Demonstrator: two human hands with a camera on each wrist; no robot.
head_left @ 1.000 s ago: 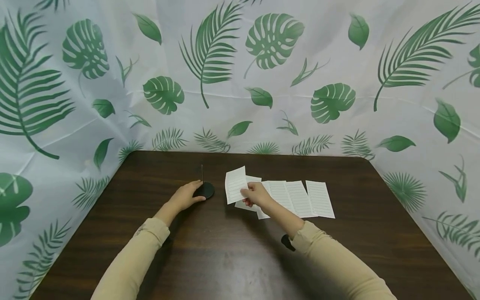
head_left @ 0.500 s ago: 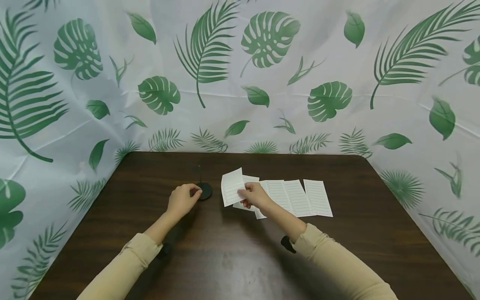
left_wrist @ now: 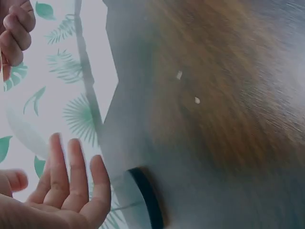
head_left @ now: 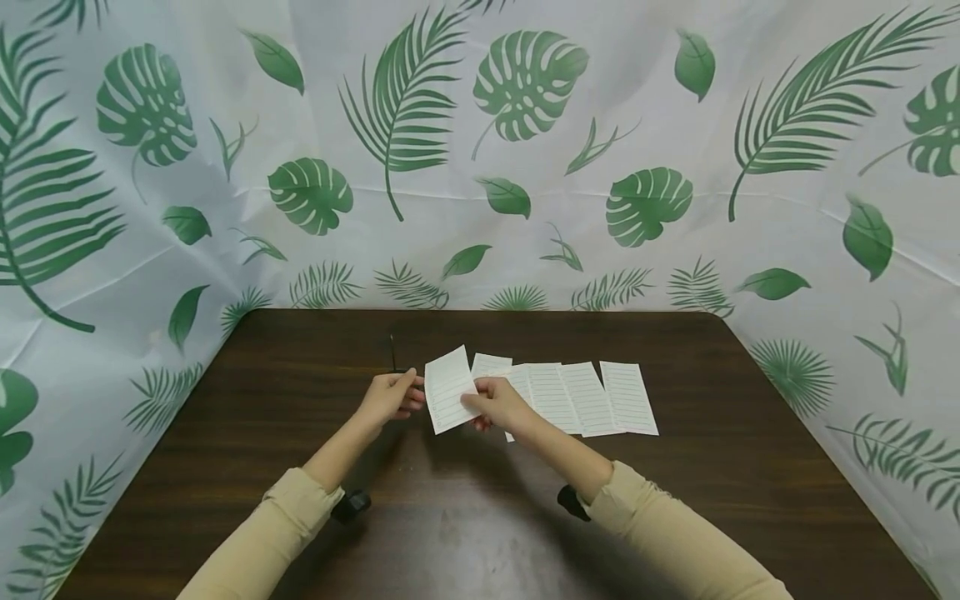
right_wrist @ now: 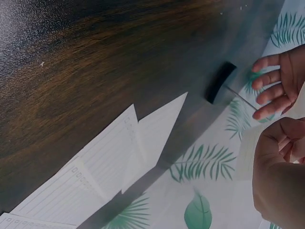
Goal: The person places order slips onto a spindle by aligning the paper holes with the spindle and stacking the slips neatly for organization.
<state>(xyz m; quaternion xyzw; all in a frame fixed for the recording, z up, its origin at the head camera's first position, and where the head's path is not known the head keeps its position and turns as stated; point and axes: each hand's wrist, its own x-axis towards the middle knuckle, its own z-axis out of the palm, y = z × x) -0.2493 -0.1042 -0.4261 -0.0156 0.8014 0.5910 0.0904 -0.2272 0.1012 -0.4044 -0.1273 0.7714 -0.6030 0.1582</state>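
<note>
My right hand [head_left: 501, 403] pinches a small lined paper slip [head_left: 447, 390] by its right edge and holds it up, tilted, over the table. Just left of that slip is my left hand [head_left: 387, 398], its fingertips right at the slip's left edge. In the left wrist view the fingers [left_wrist: 76, 174] are extended, with nothing between them and the thumb. Behind the left hand stands a bill spike: its thin upright rod [head_left: 392, 352] shows in the head view, where the hand mostly hides the base. The right wrist view shows its round black base [right_wrist: 221, 82].
Several more lined slips [head_left: 630, 398] lie in an overlapping row to the right, partly behind the right hand. The dark wooden table [head_left: 712, 500] meets a leaf-printed curtain [head_left: 555, 250] at the back. Small white specks [left_wrist: 197, 100] dot the tabletop.
My left hand has come away from the spike's base and moved right toward the held slip, its fingers now reaching out. The right hand has brought the slip slightly left and nearer.
</note>
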